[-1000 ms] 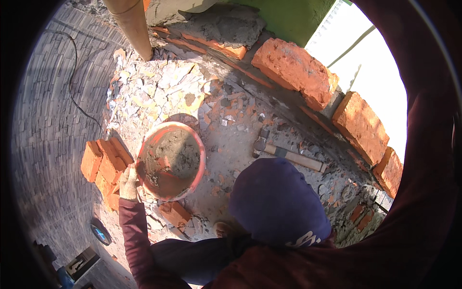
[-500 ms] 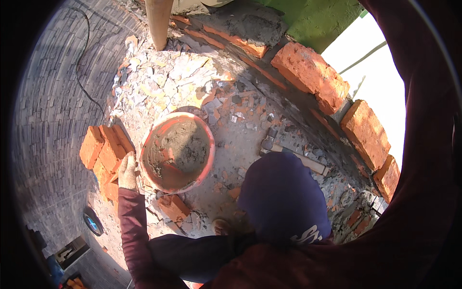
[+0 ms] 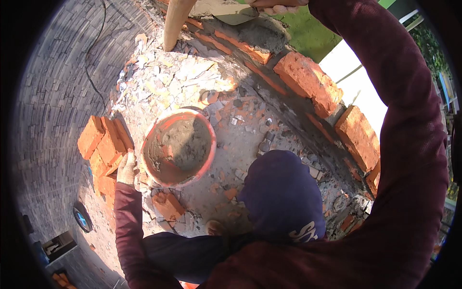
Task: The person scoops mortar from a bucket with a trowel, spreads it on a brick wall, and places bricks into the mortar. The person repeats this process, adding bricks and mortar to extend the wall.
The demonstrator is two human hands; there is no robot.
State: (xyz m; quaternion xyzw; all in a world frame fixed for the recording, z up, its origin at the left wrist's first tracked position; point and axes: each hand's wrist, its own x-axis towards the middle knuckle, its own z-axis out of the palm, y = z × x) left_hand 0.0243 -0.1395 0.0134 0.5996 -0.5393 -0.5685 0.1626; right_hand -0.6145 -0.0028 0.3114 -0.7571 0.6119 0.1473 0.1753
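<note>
My left hand (image 3: 127,167), in a pale glove, grips the left rim of a round orange bucket (image 3: 208,159) that is partly filled with grey mortar. The bucket stands on rubble-strewn ground. My right arm, in a maroon sleeve, arcs up the right side of the view. At the top edge my right hand (image 3: 277,6) holds a trowel (image 3: 234,14) over a bed of fresh mortar (image 3: 262,36) on the brick wall. A dark blue fabric shape (image 3: 284,195) sits between my arms.
A stack of red bricks (image 3: 102,140) lies left of the bucket, and a loose brick (image 3: 168,205) lies below it. Rough bricks (image 3: 309,82) top the curved wall at the right. A wooden pole (image 3: 175,21) stands at the top. A black cable (image 3: 91,60) crosses the grey paving.
My right hand and the trowel have come into view at the top, over the wall's mortar. My left hand stays on the bucket rim. The view has shifted downward.
</note>
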